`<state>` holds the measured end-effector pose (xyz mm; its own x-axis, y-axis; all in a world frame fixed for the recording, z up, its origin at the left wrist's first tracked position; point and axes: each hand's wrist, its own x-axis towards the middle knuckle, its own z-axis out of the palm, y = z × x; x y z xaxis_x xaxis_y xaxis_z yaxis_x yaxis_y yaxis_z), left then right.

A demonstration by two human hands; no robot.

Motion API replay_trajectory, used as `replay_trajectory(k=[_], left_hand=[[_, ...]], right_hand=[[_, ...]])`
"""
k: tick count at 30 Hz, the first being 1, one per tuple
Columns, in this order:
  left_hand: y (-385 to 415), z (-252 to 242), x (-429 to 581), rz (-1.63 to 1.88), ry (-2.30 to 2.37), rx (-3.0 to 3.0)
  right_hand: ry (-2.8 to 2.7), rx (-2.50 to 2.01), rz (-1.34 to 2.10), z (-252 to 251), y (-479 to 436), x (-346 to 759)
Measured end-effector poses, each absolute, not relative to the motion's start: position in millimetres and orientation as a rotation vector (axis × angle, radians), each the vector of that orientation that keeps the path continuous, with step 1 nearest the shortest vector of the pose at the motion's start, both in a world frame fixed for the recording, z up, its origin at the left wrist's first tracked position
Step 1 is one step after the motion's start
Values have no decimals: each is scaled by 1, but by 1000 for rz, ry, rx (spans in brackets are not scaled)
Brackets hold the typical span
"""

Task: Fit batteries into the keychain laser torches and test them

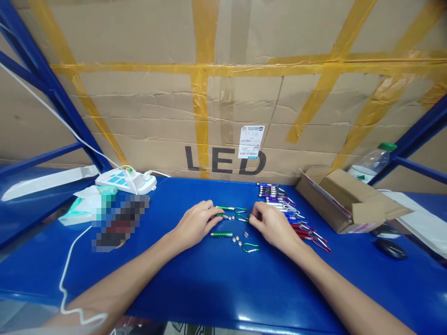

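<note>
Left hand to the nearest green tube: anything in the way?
Nothing visible: only blue tabletop shows between the left hand and the green tube. Loose silver discs lie past its right end.

Both hands [194, 224] and slim forearms [148, 261] are bare.

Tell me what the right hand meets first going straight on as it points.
Right hand: probably the green carabiner right at its fingertips. Depth is unclear there; they may already be touching.
</note>
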<state>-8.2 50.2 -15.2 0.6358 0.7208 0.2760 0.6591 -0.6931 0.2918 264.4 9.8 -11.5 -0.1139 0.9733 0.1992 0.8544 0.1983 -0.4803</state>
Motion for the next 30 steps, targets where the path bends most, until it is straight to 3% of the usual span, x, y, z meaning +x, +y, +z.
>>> replay_trajectory(k=[16,30], left_hand=[[54,-13,-16,557,1156,2680],[53,-12,-17,542,1124,2681]], right_hand=[[-1975,-1503,388,-14,11,272],[-2424,-1107,276,-7,1,260]])
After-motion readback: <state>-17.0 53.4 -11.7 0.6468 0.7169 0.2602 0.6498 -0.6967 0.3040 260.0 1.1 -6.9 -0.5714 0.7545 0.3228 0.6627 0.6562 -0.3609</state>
